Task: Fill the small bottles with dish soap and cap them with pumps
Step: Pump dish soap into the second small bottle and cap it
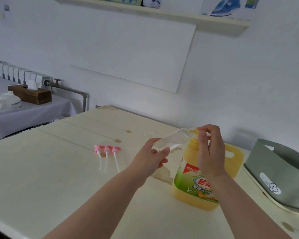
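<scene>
A small clear bottle (pixel 173 139) lies tilted in the air above the table, its neck pointing up to the right. My left hand (pixel 154 156) grips its base. My right hand (pixel 210 152) pinches at the bottle's mouth, fingers closed around the neck. Right below and behind my right hand stands the big yellow dish soap jug (pixel 197 185) with a green label and a handle. Three pink pumps (pixel 107 150) with white tubes lie side by side on the table to the left. Another clear bottle (pixel 149 133) is faintly visible behind my left hand.
A grey-green basket (pixel 281 171) stands at the right on a cream tray. The cream table (pixel 59 169) stretches to the left. A side table with a white teapot and a wooden box is at the far left, a radiator behind it.
</scene>
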The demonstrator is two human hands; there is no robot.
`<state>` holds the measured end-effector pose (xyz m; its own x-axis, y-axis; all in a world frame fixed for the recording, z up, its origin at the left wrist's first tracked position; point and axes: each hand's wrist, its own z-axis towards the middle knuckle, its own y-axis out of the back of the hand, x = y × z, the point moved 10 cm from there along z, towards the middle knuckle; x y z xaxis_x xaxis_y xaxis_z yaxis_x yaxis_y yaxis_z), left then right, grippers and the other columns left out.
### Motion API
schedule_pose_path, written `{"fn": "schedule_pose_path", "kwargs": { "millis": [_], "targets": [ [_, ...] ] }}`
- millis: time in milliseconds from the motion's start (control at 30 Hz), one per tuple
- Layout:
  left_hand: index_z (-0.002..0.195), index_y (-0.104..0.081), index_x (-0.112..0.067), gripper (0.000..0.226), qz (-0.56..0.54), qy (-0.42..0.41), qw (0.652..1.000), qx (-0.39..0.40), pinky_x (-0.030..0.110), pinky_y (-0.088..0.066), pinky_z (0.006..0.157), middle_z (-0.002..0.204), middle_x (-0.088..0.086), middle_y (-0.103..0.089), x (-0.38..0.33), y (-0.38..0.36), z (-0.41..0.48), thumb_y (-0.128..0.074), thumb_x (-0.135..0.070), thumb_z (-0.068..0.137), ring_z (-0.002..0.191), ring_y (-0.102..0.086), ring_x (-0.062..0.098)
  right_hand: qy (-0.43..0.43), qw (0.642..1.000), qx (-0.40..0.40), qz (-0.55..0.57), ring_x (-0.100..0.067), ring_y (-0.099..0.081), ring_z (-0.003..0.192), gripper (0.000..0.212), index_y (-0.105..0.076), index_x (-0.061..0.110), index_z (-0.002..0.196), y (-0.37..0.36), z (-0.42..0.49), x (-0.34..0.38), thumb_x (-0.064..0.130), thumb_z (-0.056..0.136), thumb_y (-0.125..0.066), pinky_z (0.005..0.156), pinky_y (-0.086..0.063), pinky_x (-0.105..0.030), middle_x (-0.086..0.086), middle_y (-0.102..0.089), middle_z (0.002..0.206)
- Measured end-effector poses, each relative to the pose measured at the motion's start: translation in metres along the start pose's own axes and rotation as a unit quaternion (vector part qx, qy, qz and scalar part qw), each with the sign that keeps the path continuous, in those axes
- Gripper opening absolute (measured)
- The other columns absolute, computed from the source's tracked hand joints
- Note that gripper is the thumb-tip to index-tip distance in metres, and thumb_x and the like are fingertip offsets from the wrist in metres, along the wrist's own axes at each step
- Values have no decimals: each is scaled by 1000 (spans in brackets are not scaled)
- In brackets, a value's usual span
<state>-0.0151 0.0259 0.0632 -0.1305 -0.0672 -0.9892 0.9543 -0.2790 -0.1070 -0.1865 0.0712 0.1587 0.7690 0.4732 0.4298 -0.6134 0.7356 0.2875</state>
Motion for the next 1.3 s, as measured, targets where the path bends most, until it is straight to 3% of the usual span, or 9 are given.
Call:
{"fn": "schedule_pose_path", "kwargs": {
  "millis": [100, 233, 367, 600, 733, 1000, 1133, 1300],
  "targets": [
    [121, -51, -28, 32, 6, -5, 1000, 2, 33, -54, 90, 105, 7, -66, -5, -1, 3, -61, -30, 91, 83, -65, 13, 2, 1000, -13, 17, -13, -55, 92, 25, -49, 23, 105, 2, 3, 2, 40, 97, -33, 82, -45, -31, 23, -52, 97],
    [117, -53, -29, 29, 1, -4, 1000, -1, 34, -53, 91, 105, 7, -67, -6, 2, 4, -63, -29, 90, 83, -65, 12, -1, 999, -41, 15, -15, -55, 92, 33, -52, 13, 105, 0, -4, -1, 38, 97, -32, 80, -44, -31, 5, -58, 99],
    [120, -52, -25, 32, 5, 3, 1000, -10, 33, -53, 91, 106, 8, -66, -1, 4, 3, -62, -28, 90, 84, -65, 13, 1, 999, -31, -14, -21, -56, 89, 34, -53, 9, 101, -4, -8, -2, 35, 97, -32, 75, -45, -33, -2, -60, 95],
    [120, -51, -25, 32, -4, 10, 1000, -17, 34, -53, 91, 105, 7, -66, -4, 1, 0, -62, -26, 90, 85, -65, 14, -1, 1000, -14, -19, -15, -54, 83, 13, -46, 23, 95, 2, 7, 3, 30, 98, -36, 71, -40, -29, 6, -57, 88],
    [123, -50, -24, 34, -5, 6, 1000, -18, 34, -53, 91, 104, 5, -65, -7, 1, 1, -62, -25, 91, 85, -65, 15, 1, 1000, -21, -9, -19, -57, 83, 20, -45, 24, 93, 5, 14, 7, 38, 96, -31, 70, -44, -31, 1, -61, 87],
    [124, -48, -24, 36, -3, 19, 999, -32, 34, -53, 90, 101, 2, -63, 2, 0, 2, -62, -26, 91, 85, -65, 15, -20, 999, -13, -28, -19, -59, 85, 24, -51, 17, 96, 0, 1, -12, 35, 99, -35, 73, -49, -35, -1, -64, 91],
    [119, -47, -25, 31, -27, 26, 998, -41, 34, -54, 89, 101, 2, -61, -1, 0, -1, -61, -24, 91, 82, -64, 15, -16, 1000, -3, -18, -15, -57, 84, 15, -47, 23, 95, 0, 2, -6, 33, 99, -36, 74, -49, -35, 5, -60, 90],
    [117, -49, -24, 28, -17, 9, 999, -39, 34, -54, 90, 98, 1, -60, -11, -3, -1, -60, -25, 92, 82, -64, 14, 4, 1000, -13, 4, -16, -57, 87, 26, -49, 22, 98, 7, 9, 6, 41, 96, -31, 79, -46, -33, 7, -60, 92]
  ]
}}
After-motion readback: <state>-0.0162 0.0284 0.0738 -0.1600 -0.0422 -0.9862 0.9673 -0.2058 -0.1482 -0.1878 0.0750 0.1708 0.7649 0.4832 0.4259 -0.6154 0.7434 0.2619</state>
